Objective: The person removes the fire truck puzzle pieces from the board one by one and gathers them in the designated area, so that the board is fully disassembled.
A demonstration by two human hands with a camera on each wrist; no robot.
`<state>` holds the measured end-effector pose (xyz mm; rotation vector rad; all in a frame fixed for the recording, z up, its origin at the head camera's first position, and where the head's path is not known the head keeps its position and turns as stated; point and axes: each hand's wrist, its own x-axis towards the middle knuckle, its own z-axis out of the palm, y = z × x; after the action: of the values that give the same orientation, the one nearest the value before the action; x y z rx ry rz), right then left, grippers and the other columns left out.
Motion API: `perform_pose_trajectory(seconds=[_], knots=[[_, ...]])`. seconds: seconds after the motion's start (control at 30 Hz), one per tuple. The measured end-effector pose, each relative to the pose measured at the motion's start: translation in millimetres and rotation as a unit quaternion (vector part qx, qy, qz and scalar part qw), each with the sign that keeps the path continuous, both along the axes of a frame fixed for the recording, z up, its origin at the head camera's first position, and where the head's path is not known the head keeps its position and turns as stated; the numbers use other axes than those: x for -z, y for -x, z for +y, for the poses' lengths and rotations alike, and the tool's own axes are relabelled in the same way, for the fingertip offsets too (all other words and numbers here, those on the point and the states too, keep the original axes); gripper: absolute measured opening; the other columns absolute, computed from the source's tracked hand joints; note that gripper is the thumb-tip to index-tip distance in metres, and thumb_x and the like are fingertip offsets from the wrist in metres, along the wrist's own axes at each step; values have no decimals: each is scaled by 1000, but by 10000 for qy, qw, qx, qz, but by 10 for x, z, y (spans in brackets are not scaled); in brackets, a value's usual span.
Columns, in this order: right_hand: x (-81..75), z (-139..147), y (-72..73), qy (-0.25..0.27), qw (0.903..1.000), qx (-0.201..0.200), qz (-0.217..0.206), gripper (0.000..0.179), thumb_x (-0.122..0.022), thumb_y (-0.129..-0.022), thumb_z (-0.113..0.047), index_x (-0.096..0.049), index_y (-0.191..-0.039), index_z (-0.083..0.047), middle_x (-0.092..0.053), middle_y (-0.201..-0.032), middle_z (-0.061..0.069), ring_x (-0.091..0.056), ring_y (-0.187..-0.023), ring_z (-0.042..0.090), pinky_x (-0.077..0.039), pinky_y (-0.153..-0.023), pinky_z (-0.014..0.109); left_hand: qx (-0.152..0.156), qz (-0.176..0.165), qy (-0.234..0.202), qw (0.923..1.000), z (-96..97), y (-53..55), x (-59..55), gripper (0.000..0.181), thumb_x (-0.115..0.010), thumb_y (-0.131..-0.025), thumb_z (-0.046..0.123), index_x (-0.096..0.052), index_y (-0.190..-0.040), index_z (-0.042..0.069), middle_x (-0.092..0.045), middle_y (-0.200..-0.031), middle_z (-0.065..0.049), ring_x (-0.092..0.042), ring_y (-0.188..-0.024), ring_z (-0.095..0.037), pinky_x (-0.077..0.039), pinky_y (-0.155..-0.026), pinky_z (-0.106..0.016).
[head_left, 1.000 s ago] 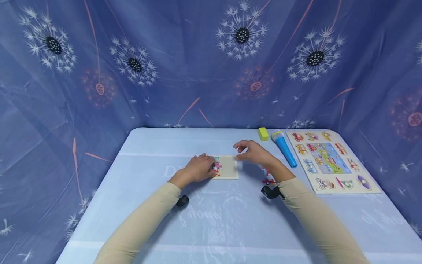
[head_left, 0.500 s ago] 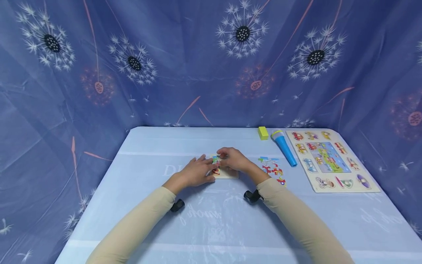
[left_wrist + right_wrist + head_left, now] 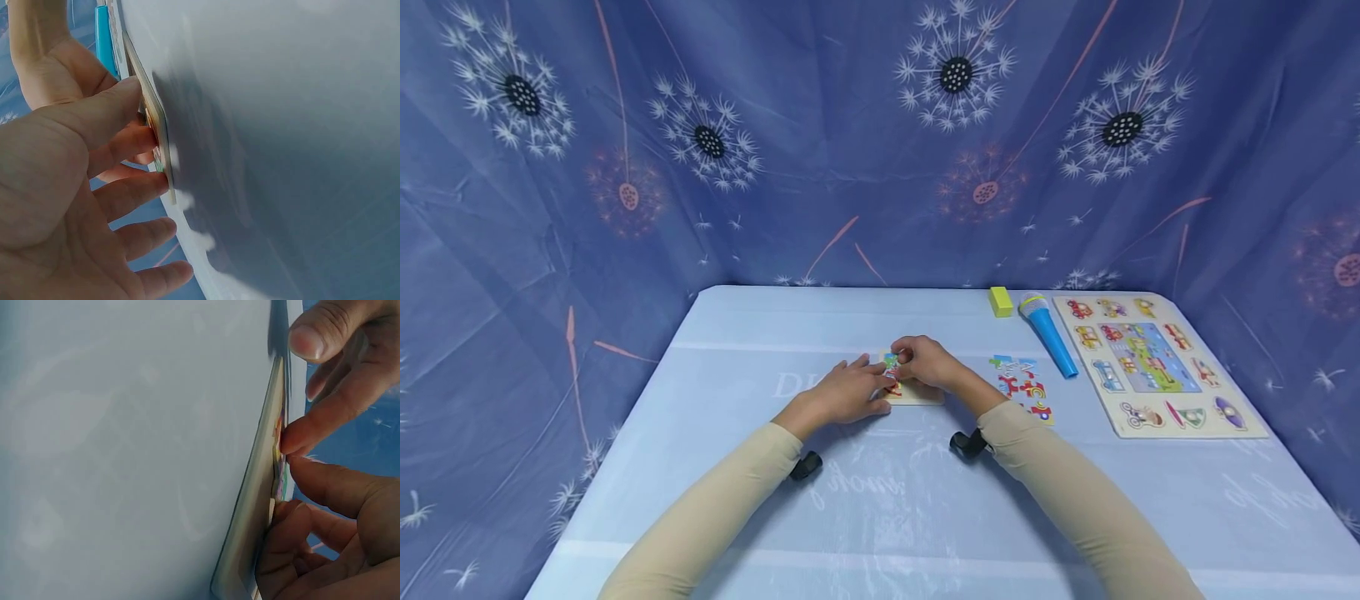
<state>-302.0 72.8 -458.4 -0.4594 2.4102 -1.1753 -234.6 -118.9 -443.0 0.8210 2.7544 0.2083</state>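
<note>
A small wooden puzzle board (image 3: 927,398) lies flat on the table, with colourful jigsaw pieces (image 3: 892,390) at its left end. My left hand (image 3: 846,392) rests on that end, its fingers spread; in the left wrist view its thumb and index fingertip touch the board's edge (image 3: 159,115). From the right, my right hand (image 3: 931,365) bends its fingers over the pieces. Its thumb and index finger pinch at a puzzle piece (image 3: 278,469) in the right wrist view, beside the left fingertip. Most of that piece is hidden by the fingers.
Several loose jigsaw pieces (image 3: 1026,386) in red, blue and yellow lie right of the board. Farther back are a yellow block (image 3: 1001,302) and a blue toy microphone (image 3: 1051,337). A large peg puzzle (image 3: 1138,426) lies at the right. A patterned curtain (image 3: 820,142) surrounds the table.
My right hand has come left and down from beside the board onto its pieces, its fingers now bent. The left hand has stayed on the board, shifting slightly. The loose pieces show more fully.
</note>
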Motion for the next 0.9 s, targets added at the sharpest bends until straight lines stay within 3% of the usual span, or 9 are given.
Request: perform_pose_trajectory(seconds=[0.23, 0.5, 0.7, 0.9], knots=[[21, -42, 7, -148, 9996, 175, 193, 48, -78, -84, 1, -64, -130, 1, -59, -95, 7, -55, -65, 13, -47, -55, 23, 28, -25, -22, 10000, 7, 16, 19, 46, -62, -101, 44, -62, -143, 24, -42, -160, -9, -30, -151, -41, -31, -115, -66], [7, -43, 38, -605, 9968, 212, 478, 42, -81, -84, -4, -66, -123, -8, -61, -99, 6, -56, -82, 18, -47, -69, 27, 25, -45, 15, 10000, 0, 1, -14, 49, -61, -103, 44, -58, -147, 23, -40, -161, -10, -30, -151, -41, -30, -115, -66], [-1, -36, 34, -364, 9986, 175, 330, 39, -80, -85, 0, -65, -120, -10, -62, -90, 6, -55, -72, 16, -45, -61, 26, -10, -45, 59, 10000, -2, -18, -21, 48, -61, -103, 43, -59, -147, 24, -41, -161, -10, -30, -150, -42, -31, -115, -66], [3, -18, 47, -331, 9988, 76, 354, 35, -75, -88, 1, -65, -119, -10, -61, -83, 4, -53, -69, 15, -43, -61, 26, 21, 70, 75, 9999, -31, -24, -10, 47, -61, -102, 43, -59, -146, 26, -42, -161, -8, -31, -150, -42, -31, -114, -67]])
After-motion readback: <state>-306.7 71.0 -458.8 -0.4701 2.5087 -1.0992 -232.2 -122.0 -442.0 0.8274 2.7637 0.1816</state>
